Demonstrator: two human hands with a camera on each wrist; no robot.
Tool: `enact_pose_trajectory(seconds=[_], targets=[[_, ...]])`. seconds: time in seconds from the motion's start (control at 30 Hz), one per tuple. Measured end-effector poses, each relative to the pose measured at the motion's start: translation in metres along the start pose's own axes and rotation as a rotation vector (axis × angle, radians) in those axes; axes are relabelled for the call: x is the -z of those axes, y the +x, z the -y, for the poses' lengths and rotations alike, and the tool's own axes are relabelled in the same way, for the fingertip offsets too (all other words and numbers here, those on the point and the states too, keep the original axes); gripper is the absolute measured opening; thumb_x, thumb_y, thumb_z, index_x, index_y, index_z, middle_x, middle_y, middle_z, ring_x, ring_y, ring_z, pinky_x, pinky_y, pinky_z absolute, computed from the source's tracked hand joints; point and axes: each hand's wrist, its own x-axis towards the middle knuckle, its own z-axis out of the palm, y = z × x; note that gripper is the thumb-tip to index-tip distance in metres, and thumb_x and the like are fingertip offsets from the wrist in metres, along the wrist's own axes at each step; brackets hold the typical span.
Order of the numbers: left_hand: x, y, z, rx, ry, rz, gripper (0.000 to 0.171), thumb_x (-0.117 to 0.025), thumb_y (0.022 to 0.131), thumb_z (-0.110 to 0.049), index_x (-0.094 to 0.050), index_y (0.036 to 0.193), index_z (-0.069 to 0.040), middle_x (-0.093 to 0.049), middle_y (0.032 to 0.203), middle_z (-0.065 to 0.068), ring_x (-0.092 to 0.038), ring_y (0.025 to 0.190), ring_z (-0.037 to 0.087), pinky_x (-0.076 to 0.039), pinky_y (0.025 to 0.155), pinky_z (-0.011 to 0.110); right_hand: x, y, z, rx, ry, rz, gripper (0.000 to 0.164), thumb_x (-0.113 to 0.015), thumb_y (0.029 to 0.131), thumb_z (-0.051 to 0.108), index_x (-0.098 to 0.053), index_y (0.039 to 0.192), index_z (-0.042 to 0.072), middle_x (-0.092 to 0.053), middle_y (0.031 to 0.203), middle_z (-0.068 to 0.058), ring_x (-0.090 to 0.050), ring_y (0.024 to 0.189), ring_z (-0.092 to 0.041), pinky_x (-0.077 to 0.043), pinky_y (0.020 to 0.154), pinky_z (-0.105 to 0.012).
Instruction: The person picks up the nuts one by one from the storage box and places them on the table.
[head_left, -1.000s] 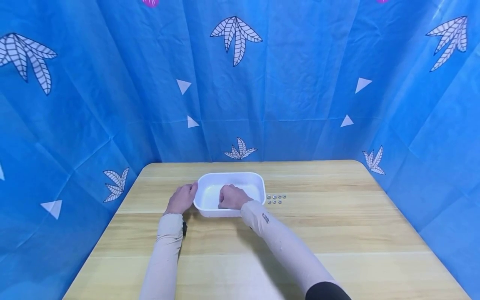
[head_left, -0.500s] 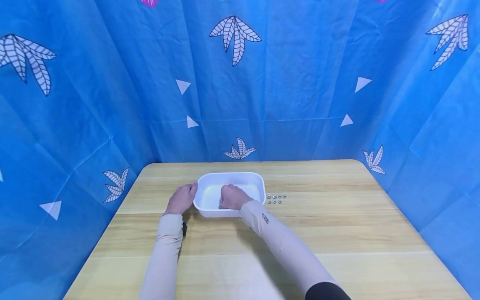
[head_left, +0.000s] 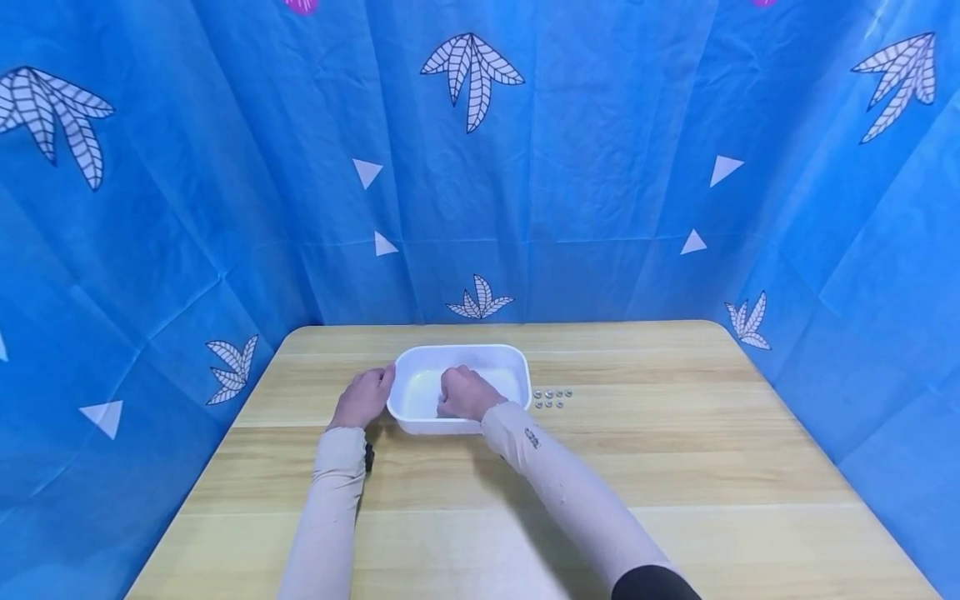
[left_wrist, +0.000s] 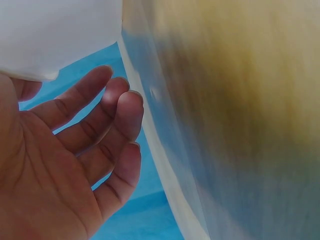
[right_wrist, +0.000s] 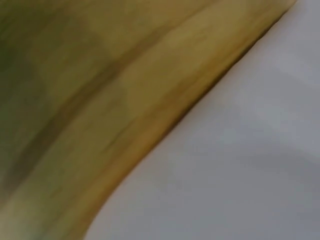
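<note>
A white rectangular plastic tub (head_left: 420, 423) with rounded corners stands on the table. Beside its left end is my left hand (head_left: 362, 398), the thumb side at the rim. In the left wrist view the fingers (left_wrist: 131, 112) bend loosely and stay apart from the tub (left_wrist: 55, 35); the thumb's tip is partly hidden by the rim. My right hand (head_left: 467, 393) reaches over the near rim into the tub, knuckles up. Its fingertips, and anything between them, are hidden. The right wrist view shows only the tub's outer wall (right_wrist: 230, 165) and the table, no hand.
Several small shiny metal pieces, like nuts (head_left: 549, 395), lie in two rows just right of the tub. The wooden table (head_left: 675, 450) is bordered by a blue patterned curtain (head_left: 585, 275) at the back and sides.
The right hand shifts very slightly inside the tub. The left hand, the tub and the small metal pieces stay where they were.
</note>
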Motion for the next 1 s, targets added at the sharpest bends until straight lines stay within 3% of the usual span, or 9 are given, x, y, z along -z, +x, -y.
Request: enact_pose_trajectory(seconds=[0.13, 0.37, 0.5, 0.8, 1.0], targets=[[-0.0005, 0.0008, 0.0, -0.009, 0.005, 0.001, 0.065, -0.026, 0.112, -0.046, -0.057, 0.143, 0.002, -0.064, 0.138, 0.026, -0.06, 0.131, 0.045, -0.046, 0.111, 0.061, -0.0007, -0.0005, -0.0015, 0.011, 0.011, 0.008, 0.004, -0.077, 0.088, 0.014, -0.076, 0.088, 0.01, -0.071, 0.081, 0.001, -0.061, 0.071, -0.01, -0.054, 0.075, -0.022], [-0.0007, 0.0006, 0.0004, -0.017, 0.011, -0.003, 0.066, -0.025, 0.112, -0.046, -0.058, 0.142, 0.002, -0.065, 0.137, 0.026, -0.06, 0.13, 0.045, -0.047, 0.111, 0.061, -0.0023, -0.0004, -0.0027, 0.024, 0.066, 0.009, 0.015, -0.069, 0.092, 0.003, -0.076, 0.105, 0.004, -0.077, 0.103, -0.008, -0.068, 0.094, -0.017, -0.058, 0.094, -0.028], [-0.0015, 0.0007, 0.001, -0.011, 0.011, 0.0, 0.067, -0.025, 0.112, -0.048, -0.058, 0.142, 0.002, -0.065, 0.137, 0.025, -0.06, 0.131, 0.045, -0.047, 0.111, 0.061, -0.0031, -0.0002, -0.0031, 0.043, 0.102, -0.012, 0.016, -0.069, 0.092, -0.001, -0.077, 0.107, 0.002, -0.077, 0.107, -0.01, -0.071, 0.104, -0.02, -0.058, 0.097, -0.03], [-0.0014, 0.0001, 0.0003, -0.008, 0.012, 0.006, 0.068, -0.024, 0.112, -0.049, -0.057, 0.143, 0.002, -0.064, 0.138, 0.026, -0.06, 0.131, 0.045, -0.047, 0.111, 0.061, -0.0032, 0.0006, -0.0064, 0.024, 0.306, -0.029, 0.013, -0.074, 0.085, -0.004, -0.08, 0.093, 0.004, -0.078, 0.091, -0.006, -0.068, 0.084, -0.013, -0.058, 0.081, -0.025], [-0.0011, 0.0006, -0.0004, -0.005, 0.017, 0.013, 0.07, -0.023, 0.112, -0.05, -0.055, 0.145, 0.002, -0.063, 0.139, 0.026, -0.059, 0.131, 0.045, -0.047, 0.111, 0.061, -0.0013, 0.0014, -0.0083, 0.032, 0.422, -0.04, 0.009, -0.081, 0.083, 0.0, -0.081, 0.092, 0.003, -0.079, 0.087, -0.008, -0.068, 0.079, -0.01, -0.058, 0.081, -0.024]])
